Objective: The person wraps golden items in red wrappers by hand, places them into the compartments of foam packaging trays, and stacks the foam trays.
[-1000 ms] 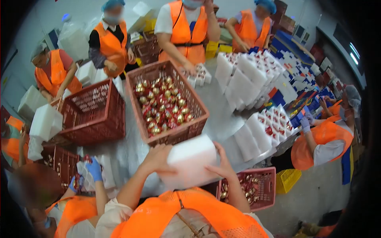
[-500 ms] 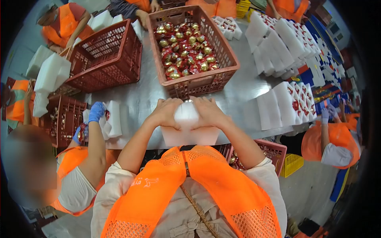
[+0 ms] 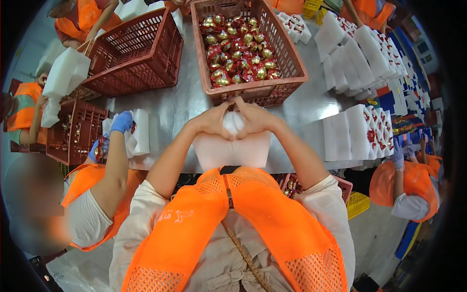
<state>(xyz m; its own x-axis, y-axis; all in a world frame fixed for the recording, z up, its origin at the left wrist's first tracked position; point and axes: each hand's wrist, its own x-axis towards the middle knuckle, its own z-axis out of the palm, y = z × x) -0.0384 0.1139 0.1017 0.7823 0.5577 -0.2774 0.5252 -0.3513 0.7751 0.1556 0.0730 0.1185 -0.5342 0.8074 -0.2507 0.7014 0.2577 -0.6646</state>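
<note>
A white foam block (image 3: 231, 152) stands at the table's near edge, right in front of my body. My left hand (image 3: 215, 119) curls over its top from the left, and my right hand (image 3: 254, 119) does the same from the right. Their fingertips nearly meet at the far side, with both thumbs resting on the foam and a patch of white showing between them. Something small and dark shows by the fingertips, too hidden to name. Just beyond the hands is a red-brown crate (image 3: 257, 87) full of gold-and-red foil-wrapped balls (image 3: 238, 51).
Another red-brown crate (image 3: 134, 73) stands at left. Foam trays with red-wrapped pieces (image 3: 360, 132) and stacked foam trays (image 3: 357, 53) lie at right. At left, a co-worker's blue-gloved hand (image 3: 121, 121) touches a foam tray (image 3: 141, 131). Other people in orange vests surround the table.
My hands have drawn closer together over the foam's far part, their fingertips now nearly meeting. The whole view has shifted slightly, so the crates sit higher in it.
</note>
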